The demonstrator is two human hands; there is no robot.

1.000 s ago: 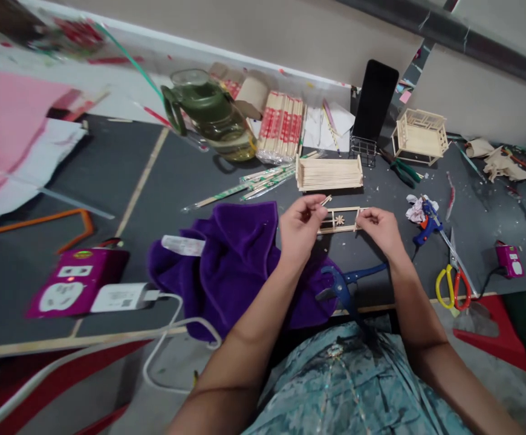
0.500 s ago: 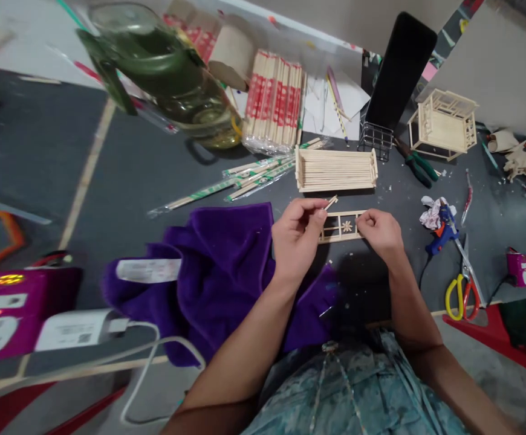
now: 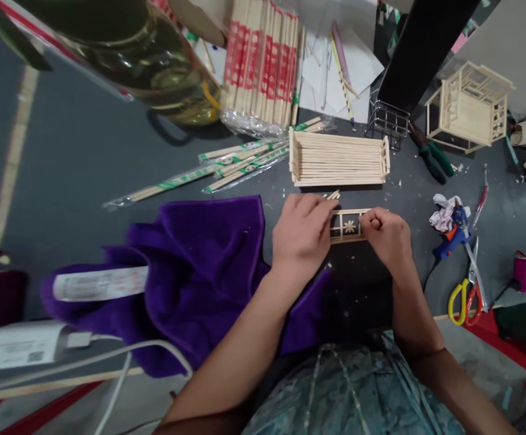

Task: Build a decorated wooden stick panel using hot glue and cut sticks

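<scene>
A small ladder-like frame of thin wooden sticks (image 3: 351, 239) lies in front of me, with a little star-shaped stick ornament (image 3: 349, 226) in one of its openings. My left hand (image 3: 301, 235) is closed over the frame's left end, its fingertips partly hidden. At the right end my right hand (image 3: 389, 238) is curled in a pinch beside the ornament; what sits between those fingertips is too small to make out. Short stick pieces (image 3: 334, 195) lie just beyond my left fingers. Behind the frame stands a tray-like wooden stick piece (image 3: 340, 160) with raised ends.
A purple cloth (image 3: 208, 260) lies left of my hands. Wrapped chopsticks (image 3: 260, 66), a large jug (image 3: 172, 84) and a phone stand (image 3: 387, 121) are behind. To the right are pliers (image 3: 435, 158), a blue glue gun (image 3: 453, 235), scissors (image 3: 465, 299) and a stick-built model (image 3: 471, 109).
My left hand has turned palm down and its fingers now reach over the frame. The short stick pieces near its fingertips lie beyond it. The view has moved closer.
</scene>
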